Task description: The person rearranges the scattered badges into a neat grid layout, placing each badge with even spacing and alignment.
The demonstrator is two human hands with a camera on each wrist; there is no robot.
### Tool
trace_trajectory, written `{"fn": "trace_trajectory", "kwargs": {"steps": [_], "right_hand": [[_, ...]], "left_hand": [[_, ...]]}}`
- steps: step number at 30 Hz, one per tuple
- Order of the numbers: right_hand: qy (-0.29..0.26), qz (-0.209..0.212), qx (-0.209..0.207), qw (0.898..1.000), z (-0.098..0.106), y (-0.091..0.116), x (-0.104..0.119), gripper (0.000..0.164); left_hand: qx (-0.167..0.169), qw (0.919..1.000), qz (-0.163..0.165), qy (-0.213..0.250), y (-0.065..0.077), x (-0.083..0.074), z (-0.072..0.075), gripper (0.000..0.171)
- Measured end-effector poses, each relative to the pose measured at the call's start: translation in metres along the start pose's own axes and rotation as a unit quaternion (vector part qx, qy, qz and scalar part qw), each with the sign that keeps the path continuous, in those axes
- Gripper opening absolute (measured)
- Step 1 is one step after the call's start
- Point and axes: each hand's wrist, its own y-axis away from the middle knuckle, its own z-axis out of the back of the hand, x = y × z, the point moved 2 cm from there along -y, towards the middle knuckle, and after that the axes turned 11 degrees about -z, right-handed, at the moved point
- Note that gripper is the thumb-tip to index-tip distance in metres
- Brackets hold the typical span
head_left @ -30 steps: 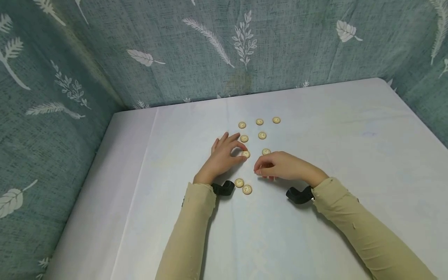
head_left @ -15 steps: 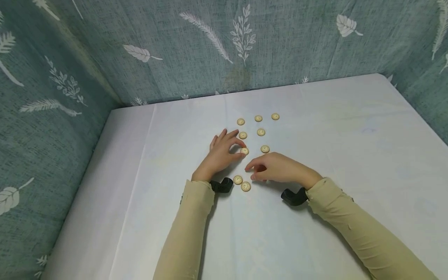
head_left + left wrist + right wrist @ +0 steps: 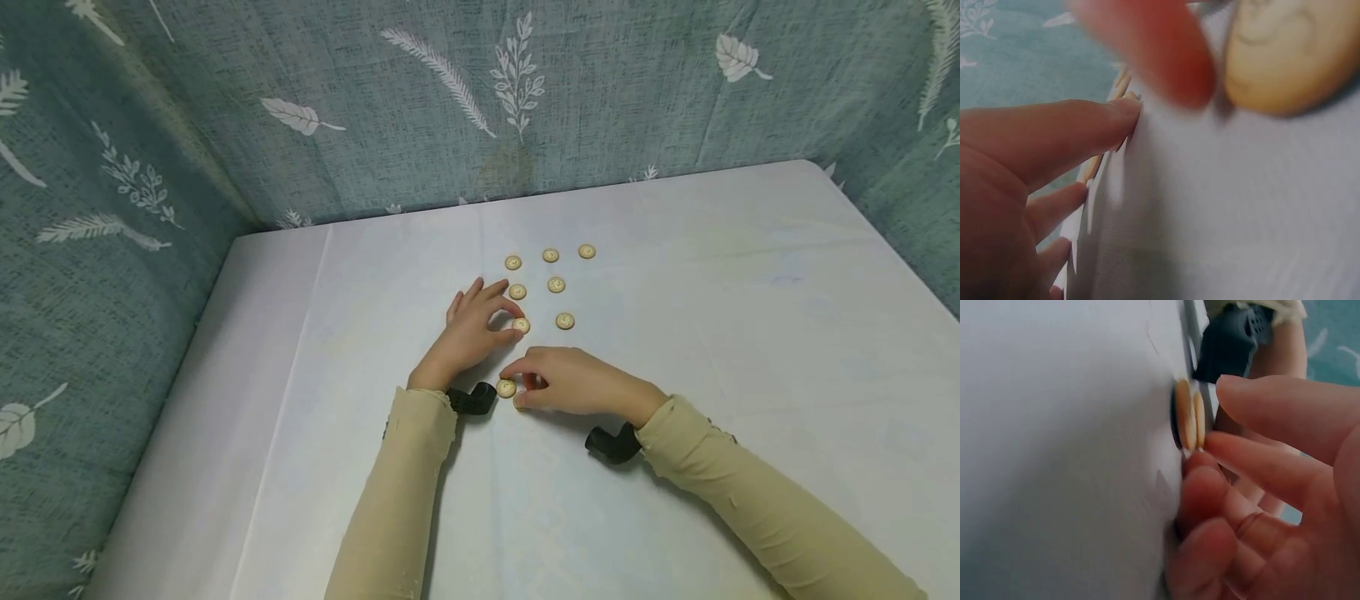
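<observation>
Round, pale wooden buttons lie on the white table. In the head view my left hand point(image 3: 468, 333) pinches the edges of one button point(image 3: 522, 325) between thumb and index finger, its other fingers spread on the cloth. My right hand point(image 3: 577, 379) is at the two nearest buttons, thumb and index finger parted around them. One near button point(image 3: 506, 388) shows fully; its neighbour is mostly covered by the right thumb. The right wrist view has that pair edge-on, a front button point(image 3: 1186, 415) with another behind, index fingertip close and thumb apart. A blurred fingertip point(image 3: 1179, 75) stands beside a large button point(image 3: 1291, 56) in the left wrist view.
Beyond the hands, several more buttons sit in loose rows, among them a right-hand button point(image 3: 565, 321) and a far button point(image 3: 587, 251). Black wrist devices point(image 3: 615, 444) stick out under both sleeves. A green leaf-patterned curtain point(image 3: 420, 108) borders the white table point(image 3: 712, 275).
My right hand has moved left and nearer, from beside the right-hand button to the two nearest buttons. My left hand stays on its button; the head view has shifted slightly.
</observation>
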Motion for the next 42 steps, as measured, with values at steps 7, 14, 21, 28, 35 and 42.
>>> {"fn": "trace_trajectory", "kwargs": {"steps": [7, 14, 21, 28, 35, 42], "right_hand": [[0.029, 0.001, -0.011, 1.000, -0.004, 0.002, 0.005, 0.035], [0.033, 0.002, -0.026, 0.999, -0.005, 0.000, 0.010, 0.028], [0.020, -0.026, -0.026, 0.999, -0.009, -0.003, 0.014, 0.017], [-0.003, -0.051, -0.020, 0.999, -0.009, -0.003, 0.015, 0.010], [-0.011, -0.056, -0.014, 0.998, -0.009, -0.001, 0.011, 0.012], [-0.024, -0.053, -0.017, 0.998, -0.007, -0.001, 0.005, 0.012]], "left_hand": [[0.004, 1.0000, -0.006, 0.005, 0.000, 0.001, -0.001, 0.018], [0.000, 0.9999, -0.011, 0.010, 0.001, 0.002, 0.000, 0.018], [-0.002, 0.9998, -0.015, 0.013, 0.004, 0.003, 0.001, 0.018], [-0.005, 0.9997, -0.014, 0.019, 0.006, 0.003, 0.000, 0.017], [-0.005, 0.9997, -0.014, 0.022, 0.005, 0.000, -0.001, 0.017], [-0.007, 0.9996, -0.019, 0.019, 0.001, -0.001, -0.001, 0.018]]}}
